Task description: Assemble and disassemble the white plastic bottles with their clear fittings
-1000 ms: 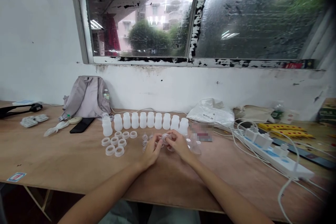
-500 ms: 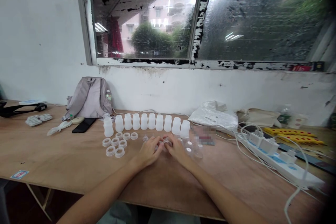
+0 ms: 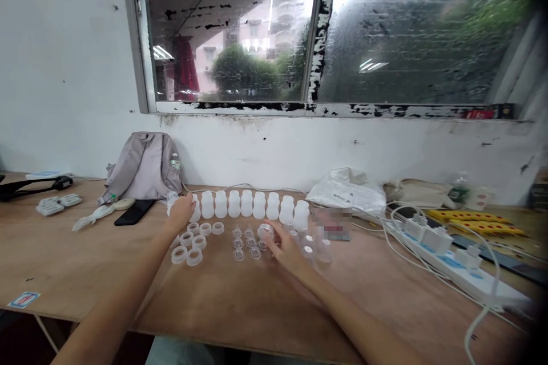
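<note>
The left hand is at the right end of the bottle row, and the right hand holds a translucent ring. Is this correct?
No, the head view shows the left hand at the left end of the bottle row. The right hand holds a translucent ring.

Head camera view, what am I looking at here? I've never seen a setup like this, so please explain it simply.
There is no robot here. A camera worn on a person's head looks forward and down at their bare hands; every picture comes from it.

On the brown wooden table stands a row of white, waisted plastic bottles. In front are translucent plastic rings and small clear domed pieces.

The right hand holds a clear round plastic piece. The left hand is at the row's left end; whether it grips a bottle is unclear.
</note>
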Action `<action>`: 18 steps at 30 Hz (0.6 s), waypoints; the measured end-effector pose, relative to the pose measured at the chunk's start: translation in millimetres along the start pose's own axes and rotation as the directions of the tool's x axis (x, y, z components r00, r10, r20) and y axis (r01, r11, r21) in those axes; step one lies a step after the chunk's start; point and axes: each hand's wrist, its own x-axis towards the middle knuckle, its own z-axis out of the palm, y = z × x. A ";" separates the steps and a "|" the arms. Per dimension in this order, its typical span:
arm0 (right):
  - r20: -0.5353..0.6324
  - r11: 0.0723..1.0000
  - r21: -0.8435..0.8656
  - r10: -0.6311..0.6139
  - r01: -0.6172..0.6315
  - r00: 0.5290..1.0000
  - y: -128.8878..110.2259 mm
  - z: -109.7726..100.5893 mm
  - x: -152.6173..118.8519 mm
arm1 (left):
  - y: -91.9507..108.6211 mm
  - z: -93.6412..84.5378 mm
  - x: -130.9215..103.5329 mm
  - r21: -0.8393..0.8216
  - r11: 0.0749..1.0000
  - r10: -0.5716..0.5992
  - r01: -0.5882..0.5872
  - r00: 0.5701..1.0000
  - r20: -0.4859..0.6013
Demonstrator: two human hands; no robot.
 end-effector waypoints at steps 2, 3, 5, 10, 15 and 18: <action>0.013 1.000 -0.004 0.017 -0.017 1.000 -0.4 -0.9 -1.0 | 2.0 2.2 -3.2 -0.043 0.999 0.017 -0.021 0.997 -0.078; 0.018 1.000 -0.002 0.024 -0.024 1.000 -1.2 -1.3 -1.6 | 3.7 1.7 -4.9 -0.084 0.995 0.035 -0.049 0.987 -0.158; 0.032 0.999 0.023 0.024 -0.025 0.999 -3.8 -1.8 -2.6 | 10.4 -2.8 -9.7 -0.205 0.969 0.050 -0.136 0.924 -0.380; 0.106 0.972 0.234 -0.009 -0.017 0.994 -10.6 0.3 -4.3 | 56.5 -23.2 -39.7 -0.589 0.704 -0.063 -0.396 0.792 -0.608; -0.055 0.956 0.292 0.019 -0.002 0.998 -9.6 -0.1 -3.4 | 112.9 -21.9 -96.0 -0.704 0.500 0.112 -0.504 0.844 -0.525; -0.156 0.960 0.279 0.016 0.029 0.988 -7.6 -3.0 -1.5 | 128.9 -8.5 -120.0 -0.702 0.479 0.317 -0.527 0.850 -0.422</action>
